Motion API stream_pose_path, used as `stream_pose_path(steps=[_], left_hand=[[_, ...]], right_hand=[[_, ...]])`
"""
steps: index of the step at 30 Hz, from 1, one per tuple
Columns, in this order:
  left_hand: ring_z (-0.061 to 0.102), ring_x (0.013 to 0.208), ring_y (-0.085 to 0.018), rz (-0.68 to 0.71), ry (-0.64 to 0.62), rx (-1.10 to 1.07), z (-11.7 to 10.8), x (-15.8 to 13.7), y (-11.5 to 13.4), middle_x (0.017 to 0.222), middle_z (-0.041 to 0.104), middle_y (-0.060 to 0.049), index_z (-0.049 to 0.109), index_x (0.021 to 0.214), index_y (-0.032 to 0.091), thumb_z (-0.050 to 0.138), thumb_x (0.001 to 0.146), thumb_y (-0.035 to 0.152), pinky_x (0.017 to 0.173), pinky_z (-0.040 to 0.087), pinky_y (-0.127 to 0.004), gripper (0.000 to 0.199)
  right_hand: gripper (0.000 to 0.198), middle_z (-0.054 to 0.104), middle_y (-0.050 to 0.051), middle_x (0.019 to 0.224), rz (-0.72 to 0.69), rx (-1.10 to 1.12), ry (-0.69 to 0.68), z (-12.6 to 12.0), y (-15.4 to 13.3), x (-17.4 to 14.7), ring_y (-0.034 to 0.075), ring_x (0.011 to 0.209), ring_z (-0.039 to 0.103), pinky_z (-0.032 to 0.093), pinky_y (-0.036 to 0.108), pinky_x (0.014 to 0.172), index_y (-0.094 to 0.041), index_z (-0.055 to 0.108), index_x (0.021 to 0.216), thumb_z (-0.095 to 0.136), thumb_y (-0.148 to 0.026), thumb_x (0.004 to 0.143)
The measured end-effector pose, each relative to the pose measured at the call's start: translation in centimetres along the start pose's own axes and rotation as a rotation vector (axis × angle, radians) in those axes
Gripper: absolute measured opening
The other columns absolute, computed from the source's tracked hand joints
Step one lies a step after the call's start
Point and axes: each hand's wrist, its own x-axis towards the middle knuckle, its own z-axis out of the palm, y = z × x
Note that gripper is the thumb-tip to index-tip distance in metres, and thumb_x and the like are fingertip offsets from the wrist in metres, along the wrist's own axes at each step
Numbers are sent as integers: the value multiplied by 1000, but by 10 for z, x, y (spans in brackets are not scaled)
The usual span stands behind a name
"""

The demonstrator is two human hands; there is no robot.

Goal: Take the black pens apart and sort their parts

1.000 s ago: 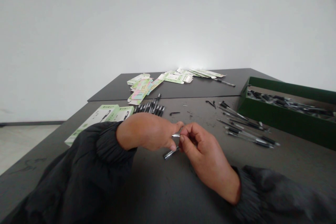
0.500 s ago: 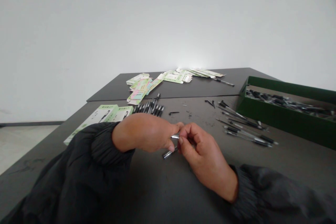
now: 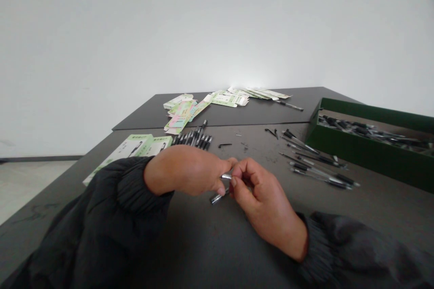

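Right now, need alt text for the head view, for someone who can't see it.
A person's right hand holds a small silvery piece in its grip, close to the left hand, above a dark table. To the left are clustered pens and green-and-white boxes; to the right, loose pens and an open green box of pens.

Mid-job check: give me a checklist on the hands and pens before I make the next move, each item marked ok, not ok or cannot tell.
1. Right hand has the silvery piece pinched between thumb and finger: ok.
2. Left hand has a firm hold: cannot tell, its grip is hidden.
3. Lower pen part fully visible: not ok, one end is hidden by the right hand.
4. Loose pens apart from both hands: ok, they lie near the green box.
5. Loose pens neatly lined up: not ok, they point different ways.
6. Pen row untouched by the left hand: cannot tell, the hand covers its near side.
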Motion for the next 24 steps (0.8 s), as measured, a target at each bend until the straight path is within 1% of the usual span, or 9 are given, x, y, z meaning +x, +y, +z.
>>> stream_pose_path(steps=[5,14,18,24], left_hand=[[60,64,-16,2,16,2,0,0,0,79,68,-2,50,111,15,57,86,17,52,32,-20,26],[61,69,-16,-26,-28,-16,-3,0,1,83,68,-2,50,110,16,56,87,18,55,35,-21,25],[62,71,-16,-20,-45,-32,-3,-1,2,87,69,-4,49,114,15,57,87,17,56,35,-21,29],[62,69,-18,-58,-21,56,-2,-1,2,81,69,-4,49,114,15,57,87,21,51,31,-22,30]], right_hand=[[11,53,-3,65,-6,1,10,0,-1,0,10,59,48,37,21,56,-19,47,74,47,-14,83],[11,53,-3,65,-13,-3,2,0,2,0,11,58,48,36,21,54,-19,47,74,47,-15,84],[11,53,-3,64,-8,6,-4,0,2,-1,10,58,48,36,21,54,-19,47,74,47,-15,84],[11,54,-3,65,8,-1,2,-1,2,-2,10,59,49,37,21,56,-19,47,74,47,-15,85]])
